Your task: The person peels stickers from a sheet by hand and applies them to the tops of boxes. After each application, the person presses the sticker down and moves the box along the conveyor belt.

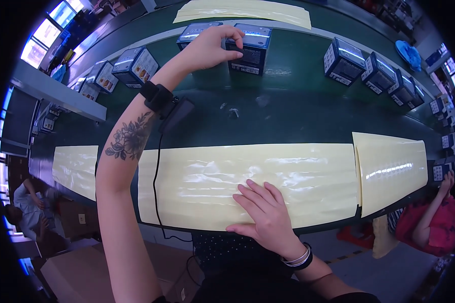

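Observation:
My left hand [215, 48] reaches across the dark green surface to a dark blue box [250, 58]. Its thumb and forefinger are apart in a curve by the box's left edge, and nothing shows between them; whether the fingertips touch the box I cannot tell. A second blue box [197, 30] stands to the left, partly hidden behind that hand. My right hand [265, 214] lies flat with spread fingers on a glossy pale yellow mat [197, 197] at the near edge. A black band with a small device [159, 98] sits on my left wrist, its cable running down over the mat.
More blue boxes stand in rows at the left [134, 68] and right [344, 60]. Other yellow mats lie to the right [392, 171], left [76, 169] and far side [242, 12]. A grey metal post [60, 91] juts in at left. People sit at both sides.

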The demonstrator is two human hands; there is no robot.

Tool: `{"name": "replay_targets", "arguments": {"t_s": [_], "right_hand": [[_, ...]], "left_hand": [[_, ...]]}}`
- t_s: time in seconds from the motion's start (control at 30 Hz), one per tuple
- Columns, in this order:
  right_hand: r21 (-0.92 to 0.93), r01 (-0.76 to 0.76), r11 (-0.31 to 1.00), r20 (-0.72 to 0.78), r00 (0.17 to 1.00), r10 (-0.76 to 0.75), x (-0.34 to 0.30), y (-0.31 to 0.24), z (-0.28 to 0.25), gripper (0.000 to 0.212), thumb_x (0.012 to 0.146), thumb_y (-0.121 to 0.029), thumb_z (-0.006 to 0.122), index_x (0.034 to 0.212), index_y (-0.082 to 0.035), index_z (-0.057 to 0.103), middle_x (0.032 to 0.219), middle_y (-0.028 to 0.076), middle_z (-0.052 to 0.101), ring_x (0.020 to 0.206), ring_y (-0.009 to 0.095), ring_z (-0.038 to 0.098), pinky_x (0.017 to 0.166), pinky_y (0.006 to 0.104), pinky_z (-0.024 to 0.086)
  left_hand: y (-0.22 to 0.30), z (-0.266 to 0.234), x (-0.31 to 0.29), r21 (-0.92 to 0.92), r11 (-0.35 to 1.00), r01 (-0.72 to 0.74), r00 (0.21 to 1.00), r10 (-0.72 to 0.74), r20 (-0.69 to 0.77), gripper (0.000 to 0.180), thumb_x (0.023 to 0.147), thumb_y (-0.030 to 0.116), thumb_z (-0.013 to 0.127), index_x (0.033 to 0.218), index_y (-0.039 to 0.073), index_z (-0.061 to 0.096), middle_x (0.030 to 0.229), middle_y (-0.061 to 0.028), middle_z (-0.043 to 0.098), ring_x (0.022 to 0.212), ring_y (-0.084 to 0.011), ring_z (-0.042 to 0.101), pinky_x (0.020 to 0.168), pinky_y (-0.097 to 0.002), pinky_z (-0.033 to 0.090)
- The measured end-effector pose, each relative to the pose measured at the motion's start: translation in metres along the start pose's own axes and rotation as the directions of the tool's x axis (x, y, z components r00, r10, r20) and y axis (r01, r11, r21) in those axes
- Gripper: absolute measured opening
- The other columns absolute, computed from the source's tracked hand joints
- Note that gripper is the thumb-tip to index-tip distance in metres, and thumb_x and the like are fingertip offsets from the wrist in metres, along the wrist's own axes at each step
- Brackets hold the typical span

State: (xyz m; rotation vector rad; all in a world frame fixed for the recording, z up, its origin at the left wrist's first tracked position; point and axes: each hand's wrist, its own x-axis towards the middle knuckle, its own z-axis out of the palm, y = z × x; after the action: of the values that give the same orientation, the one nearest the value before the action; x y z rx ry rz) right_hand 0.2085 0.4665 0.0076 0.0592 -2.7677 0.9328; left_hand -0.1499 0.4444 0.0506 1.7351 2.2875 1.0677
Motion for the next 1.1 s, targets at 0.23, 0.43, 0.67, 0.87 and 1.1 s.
{"name": "replay_targets", "arguments": {"t_s": [0.23,0.43,0.67,0.87,1.1], "right_hand": [[0.019,-0.018,1.0,-0.004,1.0,0.018,-0.001,0.002,0.004,0.059,0.074,-0.046,0.077,0.114,-0.004,0.065,0.125,0.012,0.063,0.125,0.029,0.053,0.107,0.0461,0.035],[0.029,-0.017,0.999,-0.005,1.0,0.017,-0.004,0.004,0.004,0.059,0.074,-0.045,0.077,0.114,-0.004,0.065,0.125,0.012,0.062,0.124,0.029,0.053,0.107,0.0464,0.035],[0.016,-0.014,1.0,0.007,1.0,0.014,-0.003,0.003,0.003,0.056,0.073,-0.043,0.079,0.113,-0.005,0.065,0.126,0.012,0.062,0.124,0.03,0.053,0.108,0.048,0.034],[0.002,0.149,0.989,0.023,0.989,-0.149,0.002,-0.008,-0.018,0.053,0.072,-0.039,0.08,0.113,-0.008,0.066,0.128,0.012,0.06,0.125,0.032,0.052,0.112,0.0522,0.028],[-0.083,0.1,0.992,0.165,0.983,-0.085,-0.019,0.0,-0.015,0.055,0.071,-0.035,0.081,0.117,-0.008,0.065,0.132,0.011,0.058,0.13,0.032,0.049,0.114,0.0564,0.024]], "left_hand": [[-0.025,0.012,0.01,-0.005,0.999,-0.033,0.998,0.032,-0.057,0.013,0.085,0.013,0.072,0.093,0.008,0.064,0.125,-0.007,0.063,0.112,-0.0215,0.058,0.097,-0.0328,0.046],[-0.01,0.024,0.005,0.151,0.988,0.035,0.953,0.013,-0.303,0.014,0.084,0.016,0.072,0.095,0.009,0.067,0.118,-0.0067,0.067,0.105,-0.0211,0.063,0.094,-0.0323,0.048],[-0.031,0.034,-0.01,0.451,0.887,-0.102,0.898,0.277,-0.342,0.024,0.083,0.02,0.072,0.105,0.011,0.067,0.112,-0.0072,0.068,0.104,-0.0243,0.063,0.097,-0.0379,0.046],[0.029,0.008,-0.034,0.487,0.871,-0.065,0.961,0.185,-0.204,0.041,0.081,0.014,0.067,0.12,0.002,0.06,0.123,-0.0216,0.056,0.111,-0.0386,0.054,0.096,-0.0463,0.042],[0.177,0.03,-0.214,0.289,0.957,-0.031,0.977,-0.032,0.212,0.037,0.078,0.014,0.075,0.113,0.009,0.065,0.127,-0.011,0.058,0.123,-0.0294,0.053,0.111,-0.0563,0.03]]}}
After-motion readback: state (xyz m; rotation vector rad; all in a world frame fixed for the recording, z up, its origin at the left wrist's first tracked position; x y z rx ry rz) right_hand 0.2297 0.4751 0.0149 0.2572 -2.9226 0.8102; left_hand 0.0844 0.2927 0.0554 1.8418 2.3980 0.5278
